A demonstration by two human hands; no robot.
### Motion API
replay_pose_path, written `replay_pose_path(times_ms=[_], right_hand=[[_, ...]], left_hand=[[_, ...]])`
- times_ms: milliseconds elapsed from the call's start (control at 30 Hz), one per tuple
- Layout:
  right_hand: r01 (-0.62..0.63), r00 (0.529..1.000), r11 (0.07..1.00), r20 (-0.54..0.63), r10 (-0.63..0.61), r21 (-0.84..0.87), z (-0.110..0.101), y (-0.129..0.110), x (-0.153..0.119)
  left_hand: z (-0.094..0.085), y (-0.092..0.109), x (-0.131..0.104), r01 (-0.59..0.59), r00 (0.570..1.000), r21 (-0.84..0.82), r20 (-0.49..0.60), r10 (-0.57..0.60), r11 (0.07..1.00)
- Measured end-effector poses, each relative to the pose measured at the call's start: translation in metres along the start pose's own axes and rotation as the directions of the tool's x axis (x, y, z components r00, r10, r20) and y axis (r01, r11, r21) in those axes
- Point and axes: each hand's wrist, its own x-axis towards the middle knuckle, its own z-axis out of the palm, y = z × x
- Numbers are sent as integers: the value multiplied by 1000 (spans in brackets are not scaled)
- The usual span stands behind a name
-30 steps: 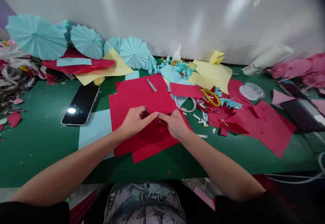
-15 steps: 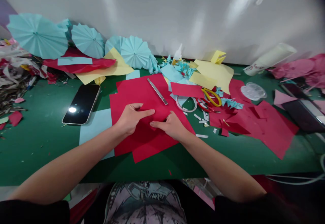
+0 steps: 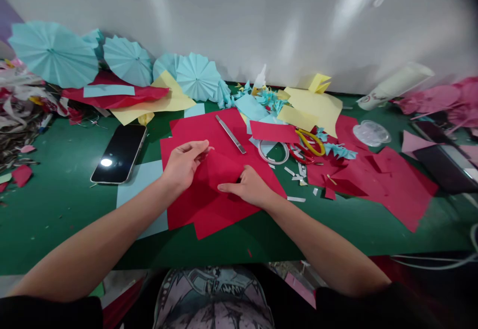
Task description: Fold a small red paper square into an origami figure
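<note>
My left hand (image 3: 186, 164) is closed in a pinch above the red paper sheets (image 3: 227, 214). A small pale sliver shows at its fingertips, too small to name. My right hand (image 3: 248, 187) grips the right side of a smaller piece of red paper (image 3: 224, 167), its thumb stretched along the near edge. That piece is raised over the red sheets, its left corner close to my left fingertips. Metal tweezers (image 3: 230, 135) lie on the red sheets just beyond both hands.
A phone (image 3: 119, 155) and light blue paper (image 3: 144, 197) lie left. To the right are a tape roll (image 3: 274, 161), yellow-handled scissors (image 3: 311, 142), red-handled scissors (image 3: 301, 156), paper scraps and red sheets (image 3: 405, 189). Pleated blue paper fans (image 3: 197, 75) stand against the wall.
My left hand has drawn back to the left and pinched its fingers together. The small red paper has risen off the sheets, with my right hand staying nearly in place.
</note>
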Motion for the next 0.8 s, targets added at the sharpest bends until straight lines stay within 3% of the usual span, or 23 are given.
replay_pose_path(times_ms=[100, 267, 433, 533, 633, 800], right_hand=[[-14, 996, 996, -88, 23, 93, 1, 4, 3], [-8, 980, 964, -190, 60, 265, -1, 9, 8], [69, 957, 996, -287, -48, 61, -6, 12, 11], [153, 921, 988, -361, -146, -10, -13, 13, 14], [145, 922, 989, -361, -141, -16, -18, 15, 17], [115, 952, 987, -295, -77, 114, -18, 19, 18]], left_hand=[[1, 0, 1, -20, 1000, 21, 7, 20, 1000], [1, 0, -4, 4, 976, 280, 207, -64, 960], [-4, 7, -4, -126, 976, 431, 217, 33, 893], [-5, 12, 0, -98, 974, 459, 225, -9, 883], [-4, 15, 2, -77, 976, 444, 217, -24, 893], [-5, 14, 4, -118, 971, 478, 238, 1, 870]])
